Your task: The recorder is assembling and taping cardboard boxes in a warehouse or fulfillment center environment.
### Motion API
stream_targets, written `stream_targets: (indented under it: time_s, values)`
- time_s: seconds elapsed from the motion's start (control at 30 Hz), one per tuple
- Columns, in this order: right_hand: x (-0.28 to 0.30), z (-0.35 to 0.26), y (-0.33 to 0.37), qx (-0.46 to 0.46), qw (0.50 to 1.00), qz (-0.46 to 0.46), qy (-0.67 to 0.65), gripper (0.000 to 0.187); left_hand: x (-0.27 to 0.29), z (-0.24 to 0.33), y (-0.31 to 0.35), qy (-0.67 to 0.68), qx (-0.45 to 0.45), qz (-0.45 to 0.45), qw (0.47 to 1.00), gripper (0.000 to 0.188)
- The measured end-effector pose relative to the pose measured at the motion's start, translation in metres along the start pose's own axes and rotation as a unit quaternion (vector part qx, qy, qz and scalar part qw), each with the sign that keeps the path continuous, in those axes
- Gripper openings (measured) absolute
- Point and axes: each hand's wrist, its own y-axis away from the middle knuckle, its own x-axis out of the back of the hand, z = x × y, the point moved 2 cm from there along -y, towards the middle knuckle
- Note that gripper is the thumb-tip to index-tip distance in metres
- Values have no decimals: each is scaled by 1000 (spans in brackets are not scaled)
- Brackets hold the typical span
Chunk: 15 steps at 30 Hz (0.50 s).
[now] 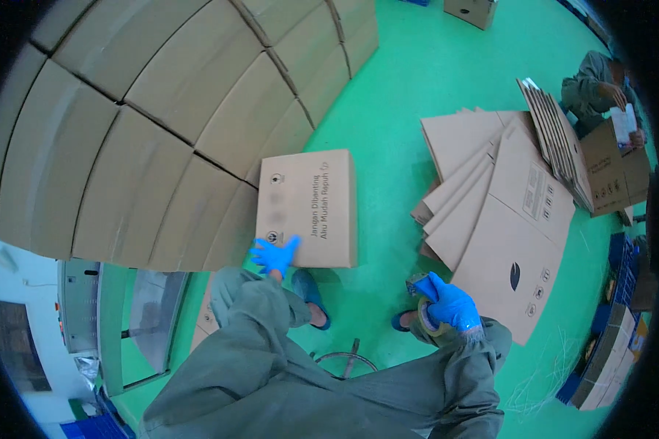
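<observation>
A closed brown cardboard box (pixel 305 212) with dark print on its top sits on the green floor in front of me. My left hand (pixel 275 256), in a blue glove, has its fingers spread over the box's near left corner and holds nothing. My right hand (pixel 454 304), also gloved in blue, is wrapped round a tape dispenser (pixel 418 282) above my right knee. The roll of tape (pixel 430 322) shows below its fingers. Right of the box lies a fanned pile of flat cardboard sheets (pixel 501 227), close to my right hand.
Stacked cartons (pixel 139 154) form a high wall at the left. At the far right a person (pixel 600 88) handles a white item above an open carton (pixel 613 164). Blue crates (pixel 621 271) and loose pale strands (pixel 542 380) lie at the right. A metal-framed machine (pixel 80 307) stands at the lower left.
</observation>
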Motion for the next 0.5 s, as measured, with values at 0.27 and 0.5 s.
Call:
stream_targets:
  time_s: [0.27, 0.5]
  values:
    - [-5, -27, -35, 63, 997, 1, -36, 81, -30, 92, -49, 64, -194, -7, 979, 141]
    - [-2, -25, -55, -11, 999, -28, 13, 81, -50, 179, 24, -39, -312, -146, 938, 138]
